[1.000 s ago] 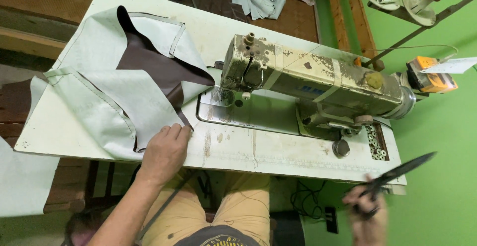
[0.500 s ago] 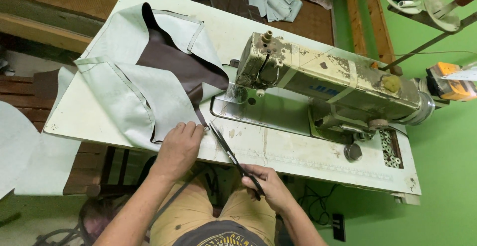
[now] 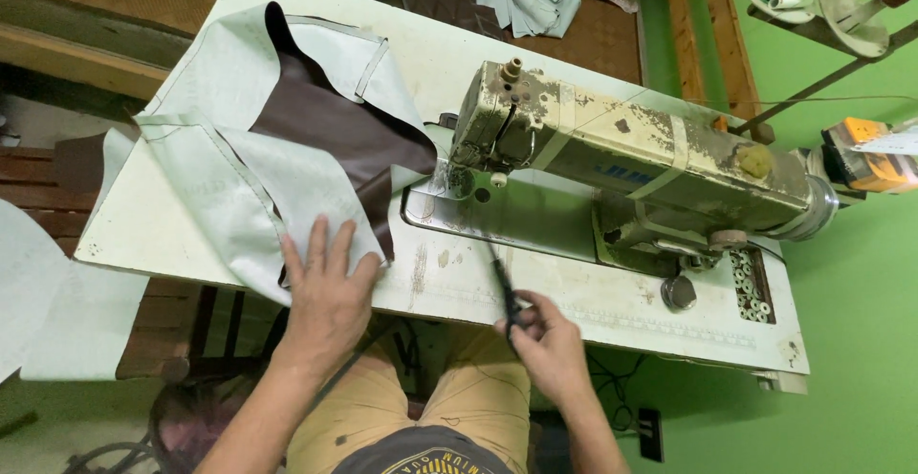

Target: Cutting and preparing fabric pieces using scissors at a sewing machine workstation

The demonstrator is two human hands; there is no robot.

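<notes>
Since 0.5 s ago the scissors [image 3: 504,292] have swung from lying diagonally beside the fabric to pointing up toward the sewing machine [image 3: 631,163], w/ the right hand [image 3: 550,345] shifted right along the table's front edge. Left hand [image 3: 327,292] has slid further onto the cloth [image 3: 239,187], now flat, fingers spread, pressing its near corner.

Right-hand fingers are curled round the scissor handles; blades look shut, tips on the tabletop just in front of the machine bed.

Cloth: pale grey-green lining w/ dark brown leather-like piece [image 3: 335,130] folded in, covering the left half of the table [image 3: 593,292], one edge hanging off the left side.

Tabletop is off-white, scuffed & stained. Bobbin tray [image 3: 751,287] sits at right of the machine. Fabric scraps [image 3: 531,3] lie on a brown surface behind. Floor at right is bright green.
</notes>
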